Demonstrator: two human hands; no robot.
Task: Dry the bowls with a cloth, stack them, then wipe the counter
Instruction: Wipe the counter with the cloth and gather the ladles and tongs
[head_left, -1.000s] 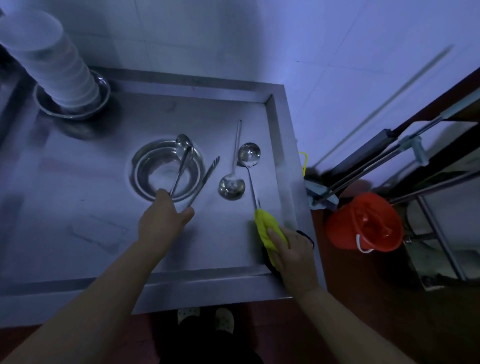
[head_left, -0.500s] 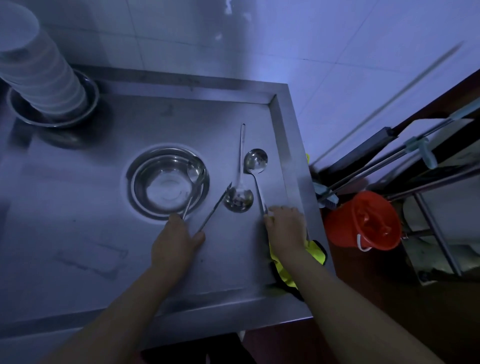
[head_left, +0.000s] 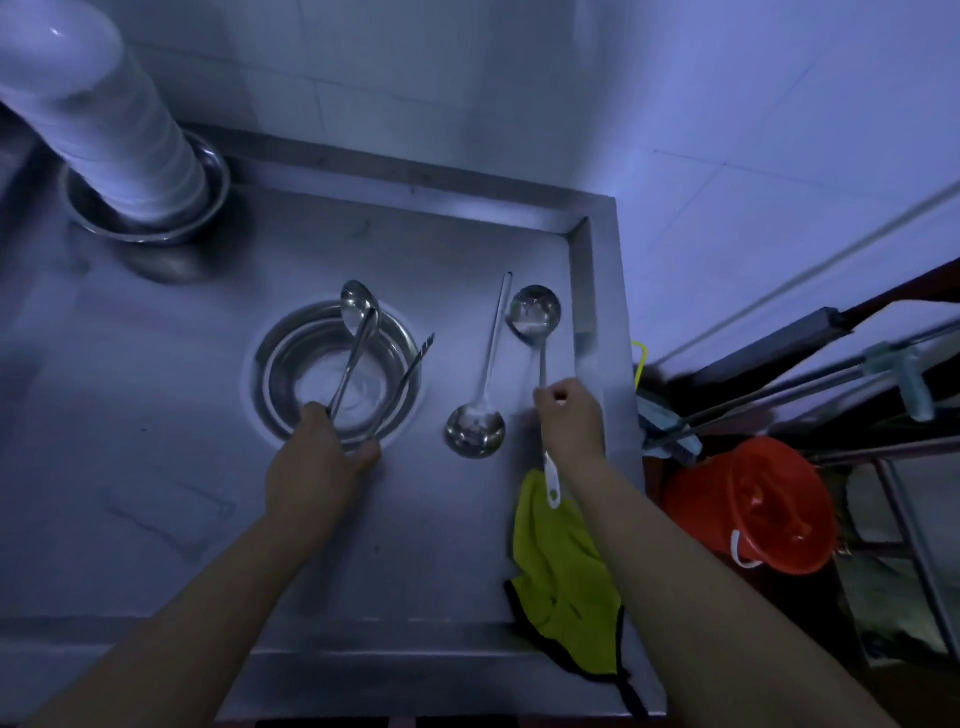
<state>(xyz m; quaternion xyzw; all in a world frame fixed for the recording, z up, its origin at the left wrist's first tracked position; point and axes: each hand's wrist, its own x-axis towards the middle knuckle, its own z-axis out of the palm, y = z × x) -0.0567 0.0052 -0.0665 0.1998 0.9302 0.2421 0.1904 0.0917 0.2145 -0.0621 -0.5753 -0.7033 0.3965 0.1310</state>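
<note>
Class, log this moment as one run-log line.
left hand: grips spoon and tongs over steel bowl | right hand: grips ladle | yellow cloth: on counter

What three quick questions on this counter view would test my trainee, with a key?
1. True or false: the right hand grips a ladle by its handle.
2. Which thing lies under the right forearm at the counter's front edge? A) yellow-green cloth B) red bucket C) steel bowl
3. Fill in: the left hand holds a spoon and ____ over the steel bowl.

Key: 1 true; 2 A; 3 tongs.
</note>
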